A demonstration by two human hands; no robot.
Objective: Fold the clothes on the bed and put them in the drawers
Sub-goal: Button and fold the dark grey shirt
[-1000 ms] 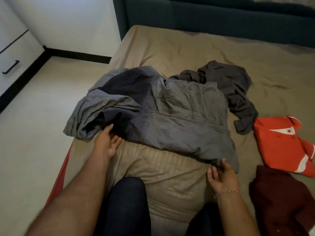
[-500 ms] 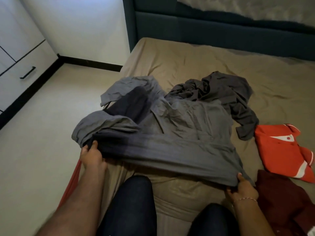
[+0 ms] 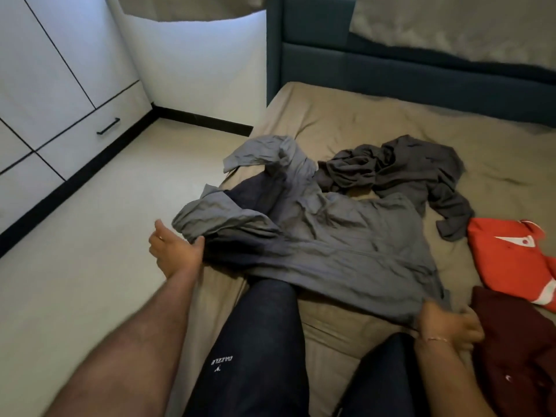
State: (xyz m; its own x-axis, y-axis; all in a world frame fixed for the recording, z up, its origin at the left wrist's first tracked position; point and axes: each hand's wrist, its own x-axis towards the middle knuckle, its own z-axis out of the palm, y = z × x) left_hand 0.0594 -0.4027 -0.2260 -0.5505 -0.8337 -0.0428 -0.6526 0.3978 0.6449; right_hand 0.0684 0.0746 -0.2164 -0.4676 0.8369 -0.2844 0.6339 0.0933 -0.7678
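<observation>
Two hands have the grey shirt [image 3: 346,245] by its near hem, and that shirt lies crumpled across the near part of the bed [image 3: 346,115], its lower edge draped over the person's knee. The left hand [image 3: 176,251] pinches the bunched left corner between thumb and curled fingers; the right hand [image 3: 448,326] has its fingers curled round the right corner, low beside the dark red garment [image 3: 517,356].

The step in hand looks like drawing the shirt out flat before any fold is made. To do it well, both corners should be pulled apart evenly and toward the body so the hem goes taut, then the cloth given a light shake so the rucked left sleeve and the turned-over dark part fall open. It would be wise to lay it on a bare stretch of the sheet, clear of the knee, with the collar end away from the person.

Just beyond the shirt, touching its far edge, sits a dark grey garment [image 3: 406,170] in a heap; dragging the shirt may bring it along, so it is best eased free. To the right lies an orange-red garment [image 3: 508,257]. Off to the left, across the floor, stands the white cabinet with a handled drawer [image 3: 90,130], which appears closed.
</observation>
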